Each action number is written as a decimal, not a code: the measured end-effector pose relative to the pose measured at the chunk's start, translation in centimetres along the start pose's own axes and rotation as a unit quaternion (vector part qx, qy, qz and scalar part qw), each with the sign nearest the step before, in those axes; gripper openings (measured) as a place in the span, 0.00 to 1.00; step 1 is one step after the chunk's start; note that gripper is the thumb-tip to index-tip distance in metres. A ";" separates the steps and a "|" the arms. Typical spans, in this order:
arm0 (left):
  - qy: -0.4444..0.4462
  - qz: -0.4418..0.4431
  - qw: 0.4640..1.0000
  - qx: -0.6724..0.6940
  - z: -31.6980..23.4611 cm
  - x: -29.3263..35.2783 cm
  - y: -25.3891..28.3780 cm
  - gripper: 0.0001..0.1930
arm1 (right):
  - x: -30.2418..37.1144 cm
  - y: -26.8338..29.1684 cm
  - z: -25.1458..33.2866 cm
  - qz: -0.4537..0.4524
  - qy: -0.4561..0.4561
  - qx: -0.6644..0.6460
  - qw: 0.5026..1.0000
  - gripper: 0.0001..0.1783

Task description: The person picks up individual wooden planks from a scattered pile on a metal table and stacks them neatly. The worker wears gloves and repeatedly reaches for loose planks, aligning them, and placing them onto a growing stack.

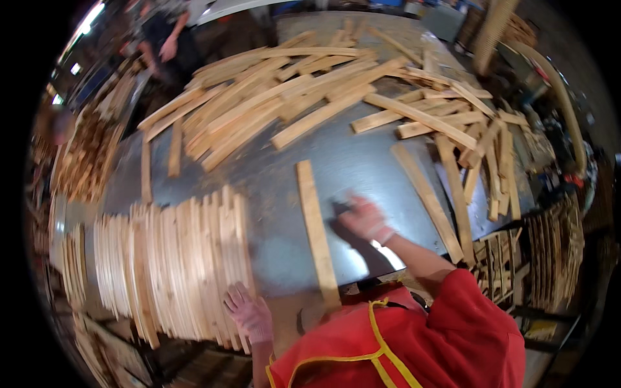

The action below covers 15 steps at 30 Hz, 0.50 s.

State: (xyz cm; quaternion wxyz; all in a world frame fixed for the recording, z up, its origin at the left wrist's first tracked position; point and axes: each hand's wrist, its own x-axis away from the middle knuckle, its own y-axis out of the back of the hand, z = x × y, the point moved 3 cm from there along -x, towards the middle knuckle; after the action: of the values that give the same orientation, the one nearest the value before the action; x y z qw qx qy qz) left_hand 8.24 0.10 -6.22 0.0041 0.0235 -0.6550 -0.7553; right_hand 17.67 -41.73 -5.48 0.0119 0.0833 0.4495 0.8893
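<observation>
One grey worktop spreads out before you, carrying nearly all the wood. Across its far side lies the heap, slats crossing and overlapping at many angles, with a looser tangle to the right. At your near left is the row, many slats set side by side, long edges together, their near ends uneven. Your red top, edged in yellow, fills the near edge of the view. A slanted slat lies to the right of your right hand. Straight ahead, a lone slat lies lengthwise toward you, apart from both the row and the heap, its near end close to your body.

Your left hand, in a pinkish glove, is at the right edge of the row, fingers spread over the last slats. Your right hand, similarly gloved, is just right of the lone slat and apart from it; blur hides its fingers, so you cannot tell how they stand.
</observation>
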 end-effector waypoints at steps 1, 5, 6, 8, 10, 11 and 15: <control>-0.040 -0.002 0.999 0.013 -1.8 0.2 0.3 0.41 | 1.6 4.1 -5.3 -0.165 -0.076 0.006 0.983 0.36; -0.214 0.027 0.969 0.116 -10.3 0.6 -3.1 0.45 | 10.9 10.7 -20.7 -0.174 -0.277 0.206 0.922 0.39; -0.229 0.040 0.967 0.105 -12.9 0.0 -4.1 0.47 | 12.2 10.3 -21.9 -0.107 -0.332 0.178 0.920 0.41; -0.230 0.084 0.965 0.091 -17.2 -0.2 -4.6 0.51 | 12.6 10.0 -21.8 -0.014 -0.329 0.127 0.936 0.39; -0.180 0.158 0.966 0.101 -20.2 -1.0 -3.3 0.53 | 12.9 11.7 -19.9 -0.041 -0.315 0.155 0.936 0.38; -0.141 0.199 0.963 0.113 -21.0 -1.6 -2.6 0.55 | 12.8 12.7 -19.6 -0.055 -0.305 0.169 0.936 0.38; -0.188 0.119 0.967 0.125 -21.5 -3.3 -1.2 0.47 | 14.5 16.9 -25.8 -0.182 -0.321 0.189 0.910 0.49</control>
State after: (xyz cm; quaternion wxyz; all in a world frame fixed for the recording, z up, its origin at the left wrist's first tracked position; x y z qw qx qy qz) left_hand 12.39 -20.88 -10.37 -0.0323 -0.1963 -0.7316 -0.6521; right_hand 0.20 -70.97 -4.90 0.3010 0.2819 0.5883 0.6955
